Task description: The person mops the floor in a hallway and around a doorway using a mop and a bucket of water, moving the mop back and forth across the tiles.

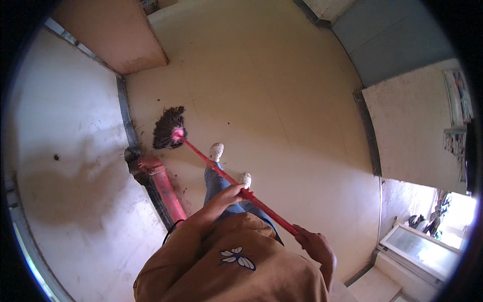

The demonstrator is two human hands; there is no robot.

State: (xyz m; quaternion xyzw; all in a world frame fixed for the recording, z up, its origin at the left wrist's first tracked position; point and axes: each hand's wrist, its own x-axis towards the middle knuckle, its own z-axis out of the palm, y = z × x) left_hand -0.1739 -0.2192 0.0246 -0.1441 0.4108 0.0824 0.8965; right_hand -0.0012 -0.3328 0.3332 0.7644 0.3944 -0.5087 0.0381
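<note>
A broom's red handle slants across the front of my body, from lower right to upper left. My left hand grips it near the middle, about above my shoes. My right hand is closed around its upper end, near my right side. At the far end, a pink collar joins the handle to dark, splayed bristles. The bristle head is down at the pale floor, near the left wall and ahead of my white shoes. Dark specks and debris lie near it.
A red pipe runs along the base of the left wall, close to my left side. An orange-brown partition juts out ahead at left. Papers hang on the right wall; a framed glass panel stands at lower right.
</note>
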